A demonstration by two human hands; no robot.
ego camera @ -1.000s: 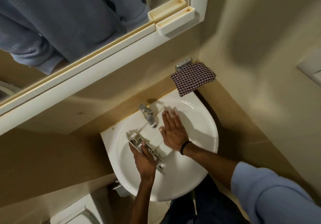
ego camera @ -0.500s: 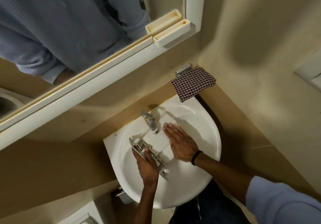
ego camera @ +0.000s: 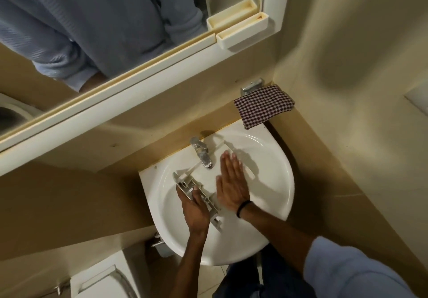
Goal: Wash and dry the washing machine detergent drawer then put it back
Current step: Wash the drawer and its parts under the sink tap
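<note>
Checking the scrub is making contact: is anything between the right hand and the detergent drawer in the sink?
Nothing visible. The right hand lies flat, fingers straight, on the drawer in the sink; the left hand grips its grey front. The tap stands beside the fingertips, not between.

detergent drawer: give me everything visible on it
The detergent drawer is a long white plastic tray with a greyish, ribbed front end. It lies slantwise in the sink, its far end running under the faucet. The left hand grips the front end; the right hand lies flat on its body, fingers straight. White on white, its compartments are hard to make out.
</note>
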